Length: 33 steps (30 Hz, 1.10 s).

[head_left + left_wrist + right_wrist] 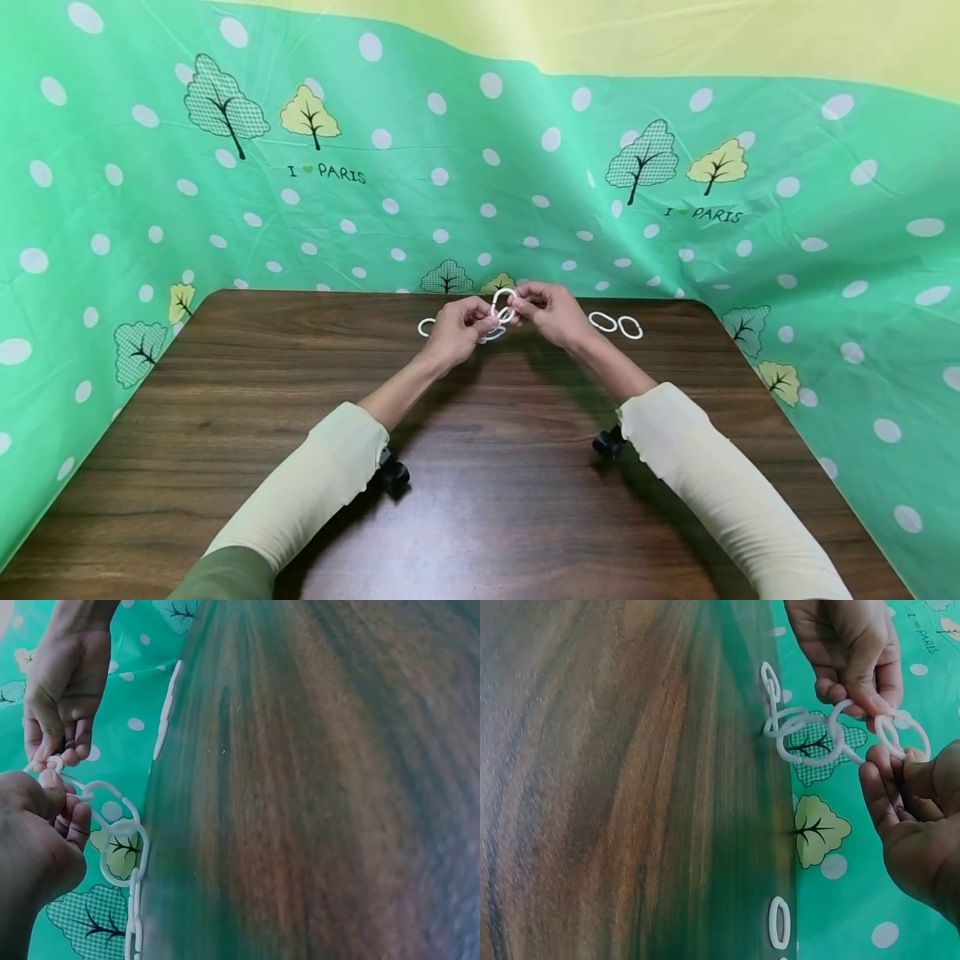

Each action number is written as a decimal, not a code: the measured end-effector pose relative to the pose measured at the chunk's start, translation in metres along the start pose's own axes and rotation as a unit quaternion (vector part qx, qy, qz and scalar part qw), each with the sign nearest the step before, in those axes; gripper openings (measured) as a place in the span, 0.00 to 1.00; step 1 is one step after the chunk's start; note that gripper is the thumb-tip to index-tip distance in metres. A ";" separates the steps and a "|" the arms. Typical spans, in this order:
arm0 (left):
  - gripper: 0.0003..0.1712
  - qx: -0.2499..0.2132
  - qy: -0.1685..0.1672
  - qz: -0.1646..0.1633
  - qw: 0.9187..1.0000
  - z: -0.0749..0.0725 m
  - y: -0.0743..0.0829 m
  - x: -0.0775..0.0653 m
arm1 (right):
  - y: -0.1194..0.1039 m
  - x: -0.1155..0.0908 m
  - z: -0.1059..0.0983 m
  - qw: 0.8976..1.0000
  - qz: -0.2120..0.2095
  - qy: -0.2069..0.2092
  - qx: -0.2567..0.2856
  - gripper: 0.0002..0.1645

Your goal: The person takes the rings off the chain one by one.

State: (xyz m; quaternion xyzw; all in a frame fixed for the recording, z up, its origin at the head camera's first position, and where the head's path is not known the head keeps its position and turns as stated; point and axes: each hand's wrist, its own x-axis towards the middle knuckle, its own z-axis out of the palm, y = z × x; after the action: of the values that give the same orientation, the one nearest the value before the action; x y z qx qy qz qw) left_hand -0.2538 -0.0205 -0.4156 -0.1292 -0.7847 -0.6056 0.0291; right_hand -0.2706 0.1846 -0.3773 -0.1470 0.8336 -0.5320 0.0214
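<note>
My left hand and right hand meet above the table's far edge. Each pinches a white plastic chain link between thumb and fingers, and the upright link stands between the fingertips. In the right wrist view, the links at the two hands overlap, with the right fingers at the outer one. From the left hand, joined links trail down to the tabletop. Part of this chain lies behind the left hand in the head view, and the fingertips partly cover the held links.
Two loose white links lie on the dark wooden table, right of the hands near the far edge. A green dotted cloth with printed trees hangs behind and beside the table. Black wrist-camera mounts sit under the forearms.
</note>
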 end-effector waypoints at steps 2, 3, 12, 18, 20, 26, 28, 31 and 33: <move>0.02 0.003 -0.008 0.003 1.000 -0.001 0.000 0.001 | 0.000 0.000 -0.001 1.000 0.001 0.000 0.000 0.14; 0.03 0.001 -0.012 0.003 1.000 -0.002 -0.001 0.001 | 0.000 0.001 -0.002 1.000 0.000 0.000 -0.001 0.14; 0.08 -0.033 -0.026 -0.003 0.999 -0.006 -0.001 0.001 | -0.002 0.000 -0.003 1.000 0.000 -0.006 0.009 0.13; 0.06 -0.047 -0.007 -0.022 0.999 -0.009 -0.001 0.001 | -0.002 0.000 -0.012 1.000 0.025 -0.008 0.005 0.14; 0.06 -0.046 0.000 -0.025 0.999 -0.010 -0.002 0.001 | -0.002 0.000 -0.017 0.999 0.030 -0.010 -0.002 0.14; 0.06 -0.036 0.009 -0.028 0.999 -0.010 -0.004 0.002 | 0.002 -0.001 -0.032 0.998 0.050 -0.014 -0.046 0.16; 0.06 -0.034 0.009 -0.028 0.999 -0.010 -0.004 0.002 | 0.004 -0.001 -0.035 0.996 0.059 -0.016 -0.062 0.17; 0.06 -0.033 0.009 -0.027 0.999 -0.009 -0.003 0.002 | 0.009 -0.002 -0.039 0.994 0.067 -0.018 -0.079 0.18; 0.07 -0.037 0.007 -0.026 0.999 -0.009 -0.003 0.002 | 0.014 -0.002 -0.040 0.993 0.073 -0.018 -0.088 0.19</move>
State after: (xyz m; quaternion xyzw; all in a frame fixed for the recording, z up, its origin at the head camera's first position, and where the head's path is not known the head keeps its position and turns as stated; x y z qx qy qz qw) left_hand -0.2578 -0.0290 -0.4157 -0.1049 -0.7650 -0.6353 0.0141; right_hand -0.2797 0.2254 -0.3725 -0.0971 0.8851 -0.4508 0.0621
